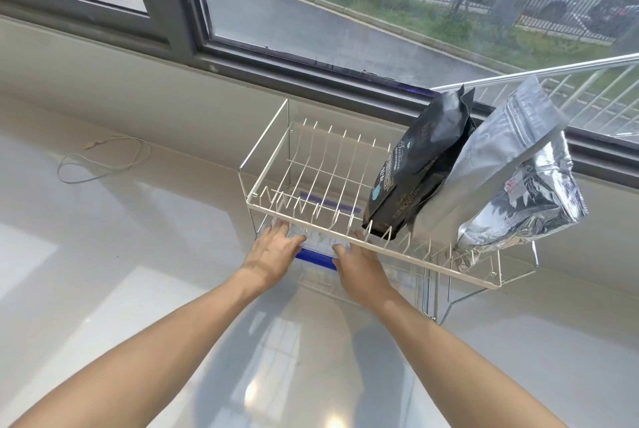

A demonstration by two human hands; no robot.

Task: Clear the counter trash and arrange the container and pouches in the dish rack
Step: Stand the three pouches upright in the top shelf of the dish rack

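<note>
A white wire dish rack (262,210) with two tiers stands on the pale counter near the window. On its upper tier, at the right, a black coffee pouch (418,171) leans upright next to a silver foil pouch (511,178). A clear plastic container with a blue lid edge (316,256) sits in the lower tier, under the top rim. My left hand (273,253) grips its left end and my right hand (359,263) grips its right end. Most of the container is hidden by the wires and my hands.
A thin white cable (103,164) lies looped on the counter at the far left. A dark-framed window (193,30) runs along the back. A metal rod (539,73) slants above the pouches. Bare glossy counter lies in front of the rack.
</note>
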